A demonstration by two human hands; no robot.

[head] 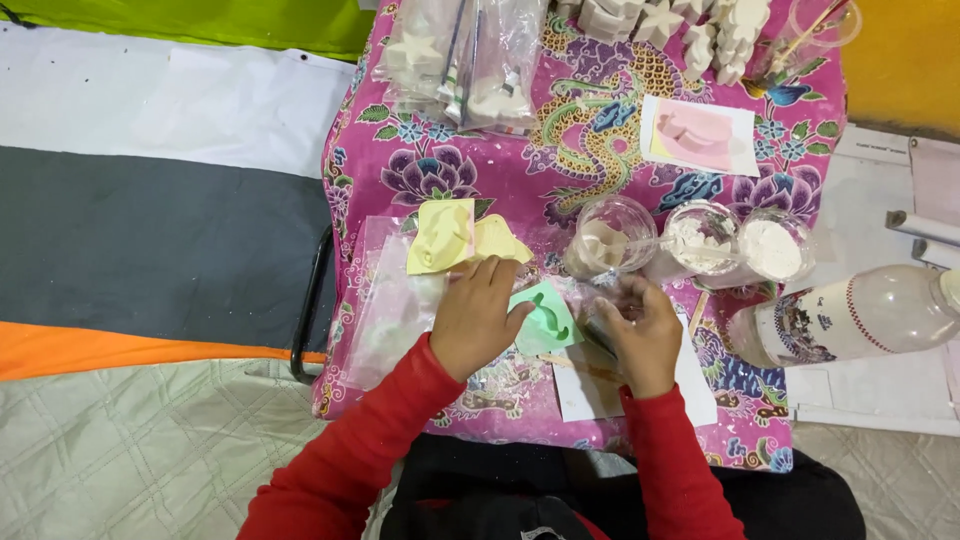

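Seated person in red sleeves at a low table [400,170] draped in pink floral cloth. Left hand [478,315] rests flat, fingers loosely spread, steadying a green flexible mould [545,318]; right hand [640,325] is curled around a small, unclear object. The step looks like filling the mould; next calls for powder from the clear plastic cups [700,240] beyond.

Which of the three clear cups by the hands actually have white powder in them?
The middle cup and right cup hold white powder well up their walls. The left cup shows only a pale smear; nearly empty.
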